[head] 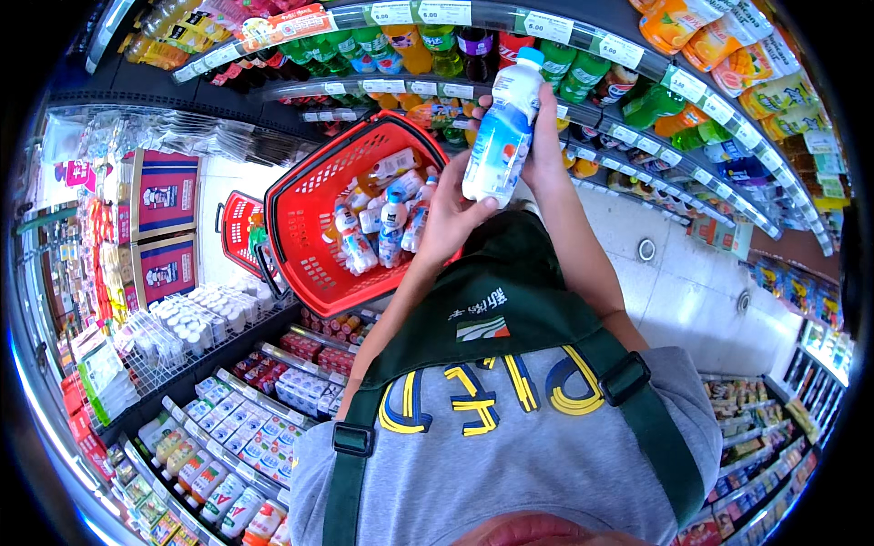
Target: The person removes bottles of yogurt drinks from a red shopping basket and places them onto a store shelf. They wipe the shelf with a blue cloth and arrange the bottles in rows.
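A white and blue plastic drink bottle [504, 133] with a light blue cap is held between both hands, tilted, in front of the drinks shelves. My left hand [454, 211] grips its base, thumb across the bottom edge. Around its upper part wraps my right hand [544, 136], with fingertips showing on the far side. Left of the hands stands a red plastic shopping basket [300, 225] with black handles. Several bottles lie or lean inside it, among them a blue-capped bottle [392, 228] and others with white and blue labels.
Shelves of soft drink bottles [416, 51] with a price rail [594, 41] curve across the top. A second red basket [239, 228] stands further left. Shelved cartons [252, 430] fill the lower left, with white-capped bottles [191, 321] in a wire rack above. Pale floor tiles [635, 286] show at right.
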A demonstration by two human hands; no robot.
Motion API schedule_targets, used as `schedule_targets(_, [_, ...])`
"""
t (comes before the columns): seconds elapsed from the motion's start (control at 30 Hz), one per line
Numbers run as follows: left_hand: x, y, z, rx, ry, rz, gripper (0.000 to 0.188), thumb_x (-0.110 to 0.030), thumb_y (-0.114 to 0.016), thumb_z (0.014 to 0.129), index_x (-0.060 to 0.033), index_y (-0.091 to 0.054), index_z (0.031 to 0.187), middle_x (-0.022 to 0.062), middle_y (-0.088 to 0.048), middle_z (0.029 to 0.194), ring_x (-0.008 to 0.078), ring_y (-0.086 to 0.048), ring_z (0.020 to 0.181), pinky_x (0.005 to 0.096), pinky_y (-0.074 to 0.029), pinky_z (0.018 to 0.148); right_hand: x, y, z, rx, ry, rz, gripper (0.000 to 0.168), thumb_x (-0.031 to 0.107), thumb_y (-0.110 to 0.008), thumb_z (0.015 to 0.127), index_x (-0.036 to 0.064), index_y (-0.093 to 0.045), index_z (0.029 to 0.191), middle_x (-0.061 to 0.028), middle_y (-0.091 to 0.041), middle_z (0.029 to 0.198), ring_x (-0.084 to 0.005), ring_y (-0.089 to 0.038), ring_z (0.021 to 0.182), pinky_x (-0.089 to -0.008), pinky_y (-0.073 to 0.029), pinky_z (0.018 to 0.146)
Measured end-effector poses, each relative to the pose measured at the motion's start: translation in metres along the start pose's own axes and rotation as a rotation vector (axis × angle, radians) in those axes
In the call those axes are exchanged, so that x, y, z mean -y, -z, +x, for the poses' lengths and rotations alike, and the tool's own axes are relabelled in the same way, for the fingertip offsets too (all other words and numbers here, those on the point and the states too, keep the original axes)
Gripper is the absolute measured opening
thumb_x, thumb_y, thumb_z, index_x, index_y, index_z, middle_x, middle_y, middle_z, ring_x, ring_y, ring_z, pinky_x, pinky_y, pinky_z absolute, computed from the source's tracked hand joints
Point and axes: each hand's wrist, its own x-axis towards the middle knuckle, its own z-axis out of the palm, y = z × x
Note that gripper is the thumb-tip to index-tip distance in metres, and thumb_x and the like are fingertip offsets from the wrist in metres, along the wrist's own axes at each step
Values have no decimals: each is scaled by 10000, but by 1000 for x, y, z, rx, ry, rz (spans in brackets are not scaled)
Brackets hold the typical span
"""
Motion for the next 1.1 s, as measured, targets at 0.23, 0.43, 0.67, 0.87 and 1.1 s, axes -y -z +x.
schedule_targets(0.23, [0,-11,-8,-73,-67,26,850,-7,-765,730,40,-264,1415,160,-499,1302,224,-523,1187,358,-490,931,-5,-6,8,66,91,20,756,648,-226,939,29,-493,1281,-158,-651,1086,-278,-659,943,-412,-553,820])
schedule_targets(0.43, [-19,-10,-8,-297,-120,823,941,-28,-844,628,53,-300,1391,183,-515,1283,261,-579,1111,352,-506,898,-14,-3,17,-186,63,-294,729,663,-260,934,44,-538,1203,-147,-660,1008,-246,-667,906,-397,-568,776])
schedule_targets(0.67, [2,12,-12,224,147,-298,753,-290,-711,838,31,-304,1384,152,-523,1266,264,-576,1124,334,-544,808,-6,-5,5,256,37,61,813,695,-215,914,19,-523,1245,-109,-663,998,-235,-663,894,-370,-545,835])
schedule_targets(0.87, [1,-5,-12,-54,-138,-22,749,-28,-716,796,54,-276,1396,149,-561,1217,232,-599,1079,336,-519,888,-8,-19,6,105,52,-84,784,648,-208,941,-1,-520,1254,-141,-659,1039,-239,-665,908,-369,-550,831])
schedule_targets(1.1, [1,4,-12,-75,-45,-18,769,33,-718,773,62,-265,1394,149,-556,1206,209,-591,1080,330,-513,901,-12,-23,3,-82,50,-248,576,534,-425,957,31,-540,1215,-134,-668,1003,-215,-675,901,-356,-568,764])
